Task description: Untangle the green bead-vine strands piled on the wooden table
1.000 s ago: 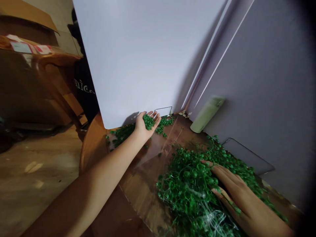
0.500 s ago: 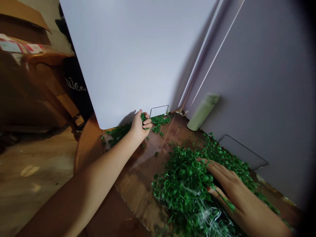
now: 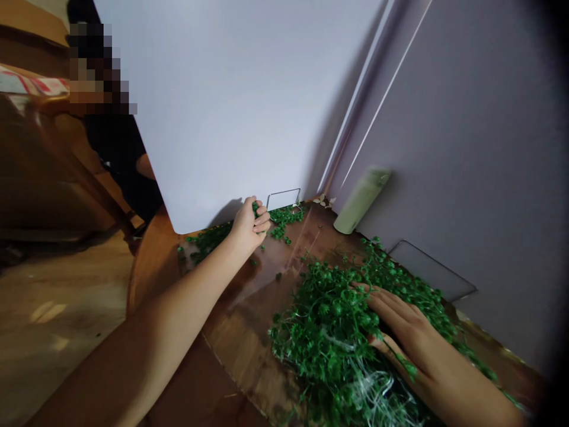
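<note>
While the left hand keeps its grip clamped on one small clump of green artificial sprigs, the right hand lies open, grip apart, on one large heap. That heap sits on the wooden tabletop.

Bright green leafy sprigs, streaky brown wooden tabletop

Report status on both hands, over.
Left hand closed on green sprigs. Right hand spread on leafy green pile. White board upright behind left hand.
</note>
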Available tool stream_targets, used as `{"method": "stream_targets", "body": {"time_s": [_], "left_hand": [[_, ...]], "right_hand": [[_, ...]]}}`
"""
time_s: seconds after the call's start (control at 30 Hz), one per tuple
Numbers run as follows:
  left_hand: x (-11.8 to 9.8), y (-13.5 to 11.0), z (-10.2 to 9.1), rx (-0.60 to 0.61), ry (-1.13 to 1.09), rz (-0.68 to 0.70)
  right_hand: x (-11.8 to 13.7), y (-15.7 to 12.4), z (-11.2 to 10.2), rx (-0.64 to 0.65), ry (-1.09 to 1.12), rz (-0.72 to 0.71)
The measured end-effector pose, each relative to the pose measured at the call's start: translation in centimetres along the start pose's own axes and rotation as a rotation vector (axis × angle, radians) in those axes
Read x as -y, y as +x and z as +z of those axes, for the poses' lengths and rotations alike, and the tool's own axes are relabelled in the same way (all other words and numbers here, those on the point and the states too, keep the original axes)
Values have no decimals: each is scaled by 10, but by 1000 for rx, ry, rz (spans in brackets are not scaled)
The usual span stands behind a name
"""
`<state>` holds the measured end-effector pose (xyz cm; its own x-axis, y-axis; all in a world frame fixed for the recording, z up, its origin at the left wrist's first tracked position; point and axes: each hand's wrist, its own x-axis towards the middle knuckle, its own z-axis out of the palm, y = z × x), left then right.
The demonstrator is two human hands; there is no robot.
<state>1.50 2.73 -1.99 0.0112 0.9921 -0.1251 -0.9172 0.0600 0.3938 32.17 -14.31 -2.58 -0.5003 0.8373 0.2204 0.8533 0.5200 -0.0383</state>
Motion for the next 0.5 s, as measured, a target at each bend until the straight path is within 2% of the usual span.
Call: {"method": "stream_targets", "body": {"time_s": [0.5], "left_hand": [[3, -6, 8, 41, 42, -20]], "right_hand": [[3, 1, -3, 7, 11, 11]]}}
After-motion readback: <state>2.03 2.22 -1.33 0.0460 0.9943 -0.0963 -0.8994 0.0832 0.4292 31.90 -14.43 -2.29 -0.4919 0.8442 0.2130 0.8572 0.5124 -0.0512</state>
